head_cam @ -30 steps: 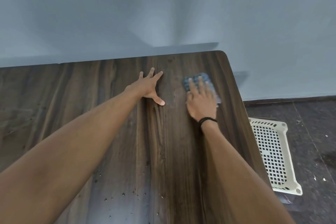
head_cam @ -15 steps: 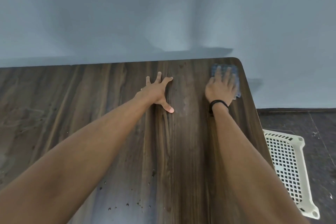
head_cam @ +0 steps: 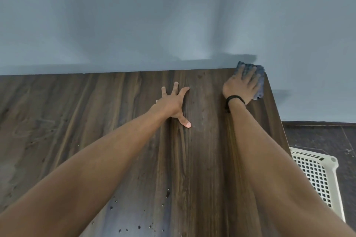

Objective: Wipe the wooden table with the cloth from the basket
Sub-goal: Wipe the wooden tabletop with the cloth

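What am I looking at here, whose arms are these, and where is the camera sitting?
No machine: these are a person's bare arms, filmed by one wide-angle camera worn on their head, looking down. The left hand rests flat with spread fingers on the dark wooden table. The right hand, with a black wristband, presses a blue-grey cloth onto the table's far right corner. Dark specks lie near the person. A white basket sits on the floor, right of the table.

Plain home-like room — wooden table [head_cam: 202,159] against grey-blue wall [head_cam: 173,15], dark tiled floor [head_cam: 317,136], plastic basket [head_cam: 312,171]
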### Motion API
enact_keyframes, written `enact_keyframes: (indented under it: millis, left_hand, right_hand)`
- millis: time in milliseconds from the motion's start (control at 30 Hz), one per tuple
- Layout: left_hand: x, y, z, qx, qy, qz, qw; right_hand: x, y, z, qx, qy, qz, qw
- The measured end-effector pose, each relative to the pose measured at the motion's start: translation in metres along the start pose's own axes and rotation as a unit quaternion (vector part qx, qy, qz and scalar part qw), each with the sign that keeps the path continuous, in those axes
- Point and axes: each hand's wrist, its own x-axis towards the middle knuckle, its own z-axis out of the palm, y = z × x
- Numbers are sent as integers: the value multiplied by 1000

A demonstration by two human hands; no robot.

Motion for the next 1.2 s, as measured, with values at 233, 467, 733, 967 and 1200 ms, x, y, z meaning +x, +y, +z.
enact_keyframes:
  millis: [233, 467, 733, 967, 1200]
  left_hand:
    - [0, -1, 0, 7, 2, -1, 1000]
    - [-2, 1, 0, 11, -2, -10, 1000]
    - [-5, -2, 0, 17, -7, 7, 1000]
    - [-3, -29, -13, 0, -19, -24, 1000]
    - [4, -31, -10, -3, -16, -22, 1000]
  right_hand:
    - [-6, -10, 4, -16, -19, -23, 999]
    - [-14, -13, 10, -14, -23, -44, 999]
    - [-39, -9, 17, -25, -15, -107, 994]
    - [-39, -12, 16, -30, 3, -93, 995]
    - [-38, -14, 12, -54, -41, -106, 992]
